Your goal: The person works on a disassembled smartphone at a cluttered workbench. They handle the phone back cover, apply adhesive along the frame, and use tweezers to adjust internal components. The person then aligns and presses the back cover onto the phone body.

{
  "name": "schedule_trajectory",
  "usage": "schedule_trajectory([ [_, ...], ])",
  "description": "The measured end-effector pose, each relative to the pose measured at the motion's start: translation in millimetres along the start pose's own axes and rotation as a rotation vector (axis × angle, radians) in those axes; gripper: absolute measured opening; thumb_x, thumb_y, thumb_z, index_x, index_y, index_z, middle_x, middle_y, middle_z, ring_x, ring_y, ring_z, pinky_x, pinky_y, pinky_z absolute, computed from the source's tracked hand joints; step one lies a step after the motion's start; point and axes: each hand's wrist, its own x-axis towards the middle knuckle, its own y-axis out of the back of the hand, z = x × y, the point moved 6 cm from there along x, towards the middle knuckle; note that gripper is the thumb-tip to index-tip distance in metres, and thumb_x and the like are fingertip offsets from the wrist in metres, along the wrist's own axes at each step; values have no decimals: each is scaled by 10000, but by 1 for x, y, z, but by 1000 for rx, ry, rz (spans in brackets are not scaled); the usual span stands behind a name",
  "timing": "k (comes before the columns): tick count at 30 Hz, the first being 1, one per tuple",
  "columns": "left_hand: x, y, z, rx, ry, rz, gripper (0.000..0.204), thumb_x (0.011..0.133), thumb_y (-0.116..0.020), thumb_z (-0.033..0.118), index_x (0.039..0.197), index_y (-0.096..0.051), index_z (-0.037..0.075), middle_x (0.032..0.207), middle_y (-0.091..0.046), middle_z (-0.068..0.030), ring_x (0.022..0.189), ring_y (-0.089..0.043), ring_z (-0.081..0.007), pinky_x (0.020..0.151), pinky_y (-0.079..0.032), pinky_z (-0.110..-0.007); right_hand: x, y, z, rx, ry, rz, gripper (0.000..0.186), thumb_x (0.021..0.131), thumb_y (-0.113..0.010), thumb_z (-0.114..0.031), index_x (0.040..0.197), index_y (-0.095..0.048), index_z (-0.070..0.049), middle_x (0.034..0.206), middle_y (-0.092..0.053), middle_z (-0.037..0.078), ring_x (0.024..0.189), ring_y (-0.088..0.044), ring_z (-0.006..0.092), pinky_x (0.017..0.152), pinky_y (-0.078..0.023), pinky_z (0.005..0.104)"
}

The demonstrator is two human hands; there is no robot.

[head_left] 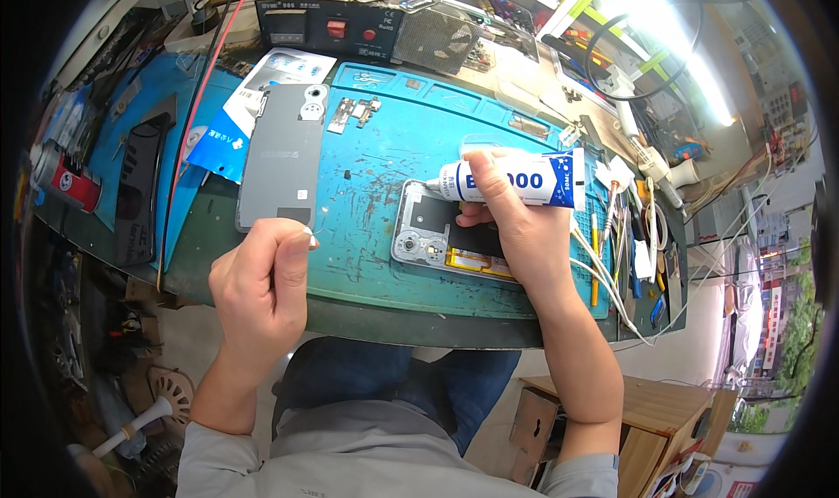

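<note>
My right hand (pixel 531 227) is closed round a white and blue glue tube (pixel 551 182), which lies level with its nozzle pointing left. Just beneath the tube is an opened phone (pixel 428 234), its camera module, a yellow-edged battery and black inner parts exposed; my right hand covers part of it. My left hand (pixel 260 271) is closed in a pinch left of the phone. A tiny whitish, clear-looking piece shows at its fingertips, too small to name. A grey phone back cover (pixel 281 157) with a camera cutout lies beyond my left hand.
A blue work mat (pixel 358 271) covers the bench. Small circuit board parts (pixel 354 114) lie near its back. A dark phone panel (pixel 140 179) and a red can (pixel 74 188) stand left. Tools and white cables (pixel 616 236) crowd the right, and a black control box (pixel 328 31) stands behind.
</note>
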Motion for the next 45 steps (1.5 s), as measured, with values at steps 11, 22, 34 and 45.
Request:
schedule_trajectory([
  [11,-1,0,0,8,5,-2,291,1067,-477,198,877,-585,6,584,-396,49,517,-337,-16,477,-231,-228,0,-1,-2,-18,17,-31,303,941,-721,-238,1070,-694,34,833,-695,71,633,-653,99,578,-568,226],
  [22,-1,0,0,20,11,-4,286,1067,-473,195,881,-581,7,591,-408,43,516,-345,-21,479,-237,-231,-1,-2,1,38,-35,-63,285,906,-767,-227,1052,-676,0,851,-696,46,644,-638,85,581,-520,210],
  [34,-1,0,0,17,31,-14,287,1069,-470,200,890,-584,7,596,-408,42,519,-342,-21,483,-235,-229,-2,3,0,-5,6,-30,296,940,-720,-210,1093,-688,41,845,-710,85,624,-661,109,575,-557,224],
  [45,-1,1,0,28,66,-19,237,1044,-525,162,877,-592,7,676,-552,-13,514,-412,-63,486,-316,-245,-4,8,0,27,-21,-21,293,902,-769,-229,1045,-694,14,828,-700,52,630,-641,89,578,-530,221],
])
